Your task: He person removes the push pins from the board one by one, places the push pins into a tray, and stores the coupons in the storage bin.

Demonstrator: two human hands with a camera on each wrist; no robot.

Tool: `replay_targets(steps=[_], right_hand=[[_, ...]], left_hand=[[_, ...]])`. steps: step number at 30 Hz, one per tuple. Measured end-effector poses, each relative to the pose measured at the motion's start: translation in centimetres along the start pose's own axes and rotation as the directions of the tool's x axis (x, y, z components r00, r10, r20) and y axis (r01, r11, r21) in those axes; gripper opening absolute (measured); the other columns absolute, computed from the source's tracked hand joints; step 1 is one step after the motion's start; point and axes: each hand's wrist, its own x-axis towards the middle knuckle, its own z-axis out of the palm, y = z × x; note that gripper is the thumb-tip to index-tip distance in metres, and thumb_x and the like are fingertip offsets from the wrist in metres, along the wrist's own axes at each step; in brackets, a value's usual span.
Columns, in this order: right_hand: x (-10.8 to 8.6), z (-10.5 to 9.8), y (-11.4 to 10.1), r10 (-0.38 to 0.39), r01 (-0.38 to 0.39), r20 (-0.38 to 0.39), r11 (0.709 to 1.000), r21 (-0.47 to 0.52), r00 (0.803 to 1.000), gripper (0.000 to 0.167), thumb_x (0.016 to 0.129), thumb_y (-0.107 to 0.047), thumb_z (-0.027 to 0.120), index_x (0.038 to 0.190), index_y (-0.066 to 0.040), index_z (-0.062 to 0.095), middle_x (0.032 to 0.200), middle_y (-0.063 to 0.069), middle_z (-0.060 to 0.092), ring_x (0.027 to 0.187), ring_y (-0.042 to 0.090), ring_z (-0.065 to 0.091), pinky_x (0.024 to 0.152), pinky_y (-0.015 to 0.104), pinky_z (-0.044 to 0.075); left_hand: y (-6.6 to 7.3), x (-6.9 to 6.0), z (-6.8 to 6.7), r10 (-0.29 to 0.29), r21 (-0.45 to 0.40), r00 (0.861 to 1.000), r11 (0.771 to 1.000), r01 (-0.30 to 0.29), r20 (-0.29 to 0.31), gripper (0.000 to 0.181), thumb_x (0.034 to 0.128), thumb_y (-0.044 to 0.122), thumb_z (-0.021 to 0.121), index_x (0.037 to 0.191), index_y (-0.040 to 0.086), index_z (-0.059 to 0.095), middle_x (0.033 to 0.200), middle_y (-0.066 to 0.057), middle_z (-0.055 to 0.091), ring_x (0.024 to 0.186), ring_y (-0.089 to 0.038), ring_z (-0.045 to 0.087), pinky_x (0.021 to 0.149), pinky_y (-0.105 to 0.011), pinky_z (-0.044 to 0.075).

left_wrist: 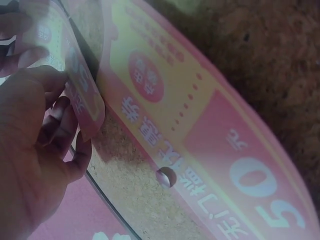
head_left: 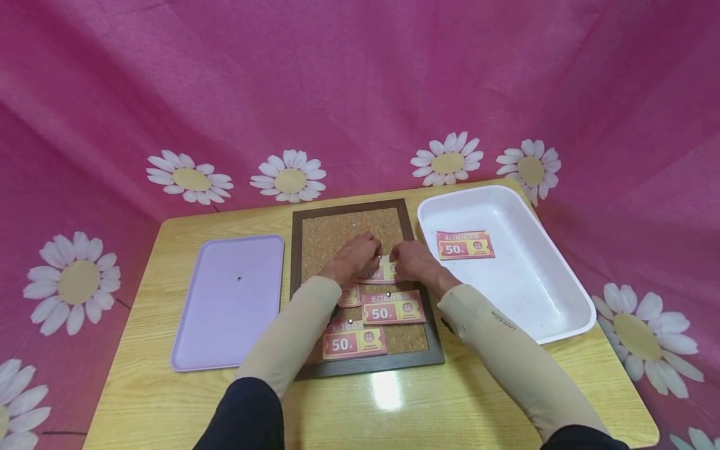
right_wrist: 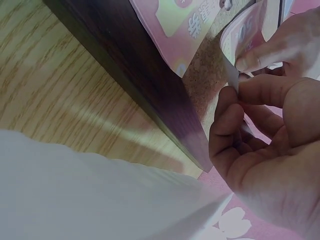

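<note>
Over the framed cork board [head_left: 326, 237], both hands hold one pink and yellow coupon [head_left: 385, 271] at its two ends. My left hand [head_left: 357, 255] pinches its left end, fingers bent, as the left wrist view shows. With thumb and curled fingers my right hand [right_wrist: 270, 130] grips the other end of that coupon [right_wrist: 245, 35]. Below the hands, a coupon [head_left: 392, 307] lies on the board with a metal pin [head_left: 388, 294] at its top edge. Another coupon [head_left: 354, 342] with a pin [head_left: 350, 320] lies lower left, and a third [head_left: 350, 296] is partly hidden by the left arm.
A purple tray [head_left: 236, 312] with a small pin [head_left: 239, 279] on it stands left of the board. To the right is a white tub [head_left: 523, 281] holding a coupon [head_left: 465, 245]. One more pin [head_left: 354, 223] sits near the board's top. A pink flowered cloth [head_left: 360, 94] hangs behind.
</note>
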Motion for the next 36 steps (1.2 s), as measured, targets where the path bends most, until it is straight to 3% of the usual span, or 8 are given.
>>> replay_targets(steps=[12,24,31,36], right_hand=[[0.04,0.12,-0.05,-0.006,0.006,0.002,1.0,0.012,1.0,0.032,0.081,-0.01,0.064,0.113,-0.008,0.069,0.115,0.01,0.069,0.105,0.026,0.061,0.097,0.039,0.047],[0.02,0.12,0.25,-0.024,0.025,-0.008,1.0,0.004,1.0,0.031,0.08,-0.008,0.064,0.111,-0.009,0.069,0.113,0.01,0.069,0.1,0.026,0.06,0.093,0.039,0.048],[0.32,0.45,0.56,-0.003,0.003,0.002,1.0,0.014,1.0,0.03,0.081,-0.01,0.065,0.111,-0.01,0.069,0.114,0.009,0.068,0.097,0.025,0.059,0.091,0.038,0.048],[0.36,0.59,0.58,-0.001,0.0,0.006,1.0,0.019,1.0,0.029,0.083,-0.01,0.064,0.112,-0.009,0.069,0.114,0.009,0.068,0.097,0.025,0.059,0.091,0.038,0.049]], left_hand=[[-0.32,-0.31,0.05,-0.008,-0.017,1.0,1.0,0.008,-0.006,0.017,0.0957,0.023,0.057,0.109,0.017,0.066,0.105,0.001,0.055,0.093,-0.016,0.052,0.086,-0.032,0.047],[-0.25,-0.36,-0.05,0.007,0.015,1.0,1.0,-0.007,-0.017,0.017,0.0953,0.02,0.055,0.108,0.016,0.066,0.107,0.001,0.056,0.1,-0.018,0.054,0.091,-0.033,0.046],[-0.03,-0.25,0.07,-0.034,-0.003,0.999,0.999,0.033,-0.016,0.013,0.0933,0.016,0.056,0.103,0.016,0.064,0.104,0.002,0.056,0.096,-0.017,0.053,0.089,-0.033,0.047],[0.05,-0.35,-0.03,-0.031,-0.01,0.999,0.999,0.031,-0.011,0.013,0.0933,0.016,0.057,0.104,0.017,0.065,0.104,0.002,0.056,0.096,-0.017,0.053,0.089,-0.032,0.047]])
